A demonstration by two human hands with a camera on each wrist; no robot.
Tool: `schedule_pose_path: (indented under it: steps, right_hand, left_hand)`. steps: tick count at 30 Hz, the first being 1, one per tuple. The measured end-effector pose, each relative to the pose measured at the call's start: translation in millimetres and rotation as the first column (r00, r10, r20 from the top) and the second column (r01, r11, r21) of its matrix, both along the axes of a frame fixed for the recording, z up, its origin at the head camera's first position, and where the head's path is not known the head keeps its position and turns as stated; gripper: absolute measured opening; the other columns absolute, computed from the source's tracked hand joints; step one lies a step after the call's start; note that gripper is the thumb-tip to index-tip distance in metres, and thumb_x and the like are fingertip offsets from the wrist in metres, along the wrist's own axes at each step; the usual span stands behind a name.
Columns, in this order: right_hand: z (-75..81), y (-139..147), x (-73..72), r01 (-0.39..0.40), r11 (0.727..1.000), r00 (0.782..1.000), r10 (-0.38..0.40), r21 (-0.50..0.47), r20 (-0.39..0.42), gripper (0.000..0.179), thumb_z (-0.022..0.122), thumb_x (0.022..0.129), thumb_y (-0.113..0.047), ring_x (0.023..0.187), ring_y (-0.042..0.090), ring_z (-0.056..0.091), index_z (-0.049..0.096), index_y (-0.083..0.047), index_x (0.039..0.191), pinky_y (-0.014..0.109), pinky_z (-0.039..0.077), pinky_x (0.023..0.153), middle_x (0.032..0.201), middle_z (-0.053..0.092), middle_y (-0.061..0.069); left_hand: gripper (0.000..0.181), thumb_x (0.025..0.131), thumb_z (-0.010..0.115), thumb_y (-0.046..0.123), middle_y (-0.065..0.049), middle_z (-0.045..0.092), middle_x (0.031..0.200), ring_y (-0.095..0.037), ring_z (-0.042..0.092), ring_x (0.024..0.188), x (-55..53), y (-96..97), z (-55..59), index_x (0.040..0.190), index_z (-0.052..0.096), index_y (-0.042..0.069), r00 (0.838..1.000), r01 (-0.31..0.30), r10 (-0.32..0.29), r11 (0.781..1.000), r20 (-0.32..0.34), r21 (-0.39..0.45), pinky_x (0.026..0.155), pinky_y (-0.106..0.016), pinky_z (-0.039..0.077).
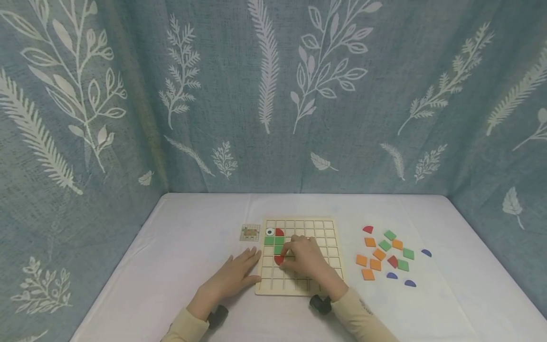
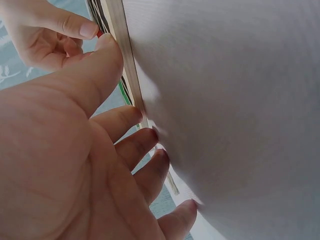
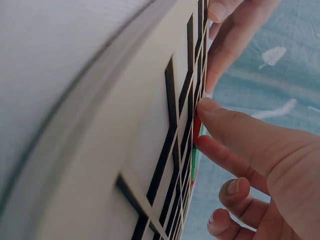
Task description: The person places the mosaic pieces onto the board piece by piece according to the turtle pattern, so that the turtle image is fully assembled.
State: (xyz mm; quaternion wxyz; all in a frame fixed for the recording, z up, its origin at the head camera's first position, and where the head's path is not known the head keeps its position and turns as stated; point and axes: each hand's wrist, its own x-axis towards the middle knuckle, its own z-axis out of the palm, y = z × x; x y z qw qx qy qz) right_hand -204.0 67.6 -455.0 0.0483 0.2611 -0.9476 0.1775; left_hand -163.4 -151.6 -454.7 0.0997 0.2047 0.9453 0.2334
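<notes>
A wooden grid board [image 1: 299, 288] lies on the white table, with raised bars between its square cells. My right hand [image 1: 305, 256] is over its middle, thumb and index finger pinching a red quarter-circle tile [image 1: 278, 260] at a cell in the second column. Above that tile are green square tiles [image 1: 279, 241], another red quarter-circle [image 1: 279, 232] and a white eye tile [image 1: 269, 232]. My left hand [image 1: 232, 275] rests with fingers spread at the board's left edge; in the left wrist view its thumb [image 2: 107, 55] lies against the board's wooden side [image 2: 125, 50].
A small picture card [image 1: 249, 232] lies left of the board. To the right, loose tiles are scattered: orange squares [image 1: 368, 274], green squares [image 1: 408, 253], blue half-circles [image 1: 410, 283] and red quarter-circles [image 1: 368, 229]. A blue leaf-print curtain [image 1: 273, 161] hangs behind the table.
</notes>
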Motion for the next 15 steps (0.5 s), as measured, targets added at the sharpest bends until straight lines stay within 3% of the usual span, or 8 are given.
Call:
schedule_pose_path:
  steps: [15]
  right_hand:
    - [-1.2,1.0,-1.0,0.024,0.999,1.000,-0.024,0.021,-0.001,0.022,0.076,0.073,-0.039,0.073,0.010,0.050,0.071,-0.022,0.086,0.025,0.035,0.066,0.079,0.057,-0.009]
  left_hand:
    - [0.066,0.089,0.056,0.040,-0.015,0.032,0.148,-0.033,0.025,0.138,-1.8,0.1,-2.1,0.141,0.037,0.005,1.000,-0.009,0.009,1.000,0.004,-0.001,0.111,-0.060,0.017]
